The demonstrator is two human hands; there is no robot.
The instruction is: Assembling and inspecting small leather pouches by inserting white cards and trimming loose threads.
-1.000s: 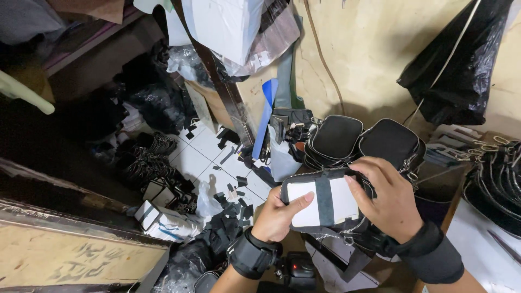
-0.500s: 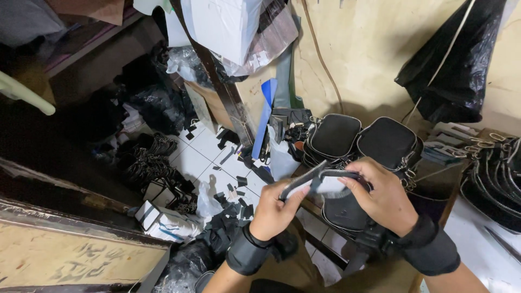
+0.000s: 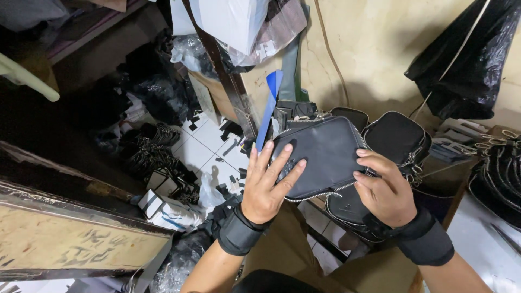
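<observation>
Holding: black zip pouch, flat between both hands, above the lap in head view.
Left hand: fingers spread open, pressed flat on pouch's left face; black wrist band below.
Right hand: fingers curled, gripping pouch's right edge beside the zip.
Pouch edges: silver zip running along lower rim; upper edge touching finished black bags behind.
Right side: crowded; black straps with metal rings near; black plastic sack hanging on wall.
Left side: tiled floor strewn with black offcuts; wooden board well apart.
Open room: little, mainly over floor to the left.
</observation>
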